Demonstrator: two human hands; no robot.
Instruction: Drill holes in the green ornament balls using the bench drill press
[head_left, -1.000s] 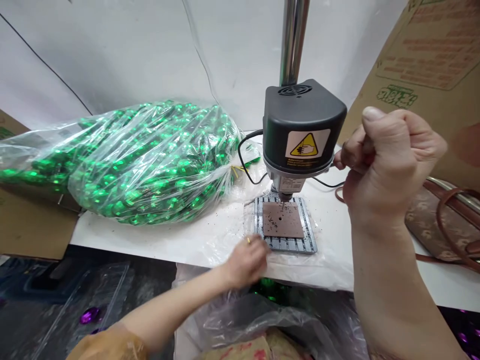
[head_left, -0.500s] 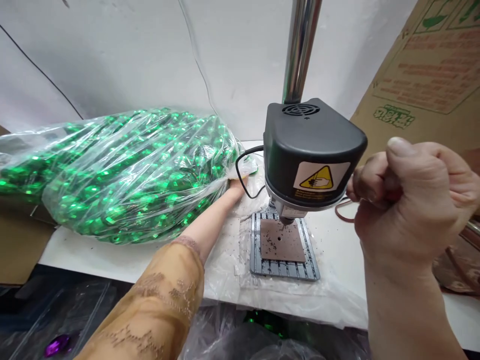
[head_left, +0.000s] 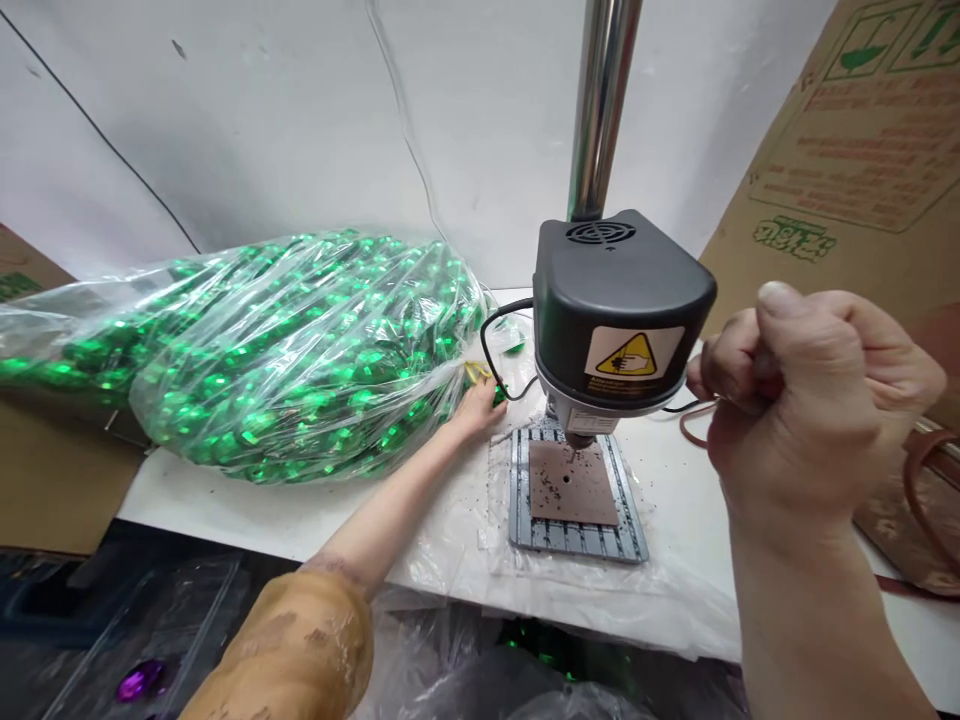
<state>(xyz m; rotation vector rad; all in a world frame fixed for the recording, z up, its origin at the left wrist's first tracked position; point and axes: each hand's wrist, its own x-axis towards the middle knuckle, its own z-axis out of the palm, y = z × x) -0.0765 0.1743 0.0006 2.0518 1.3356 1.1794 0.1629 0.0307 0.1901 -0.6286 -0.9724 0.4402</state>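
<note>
Looping by the left hand (head_left: 480, 406), a thin black cord (head_left: 511, 307) could snag it; right fingers (head_left: 739, 350) curl tight, left, can't tell.

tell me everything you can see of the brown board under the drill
The brown board is a thin, matte, roughly square sheet. A round dark hole shows near its middle, and dark crumbs are scattered over it. It lies flat on the slotted grey base, below the drill bit; whether the bit touches it is unclear.
</note>
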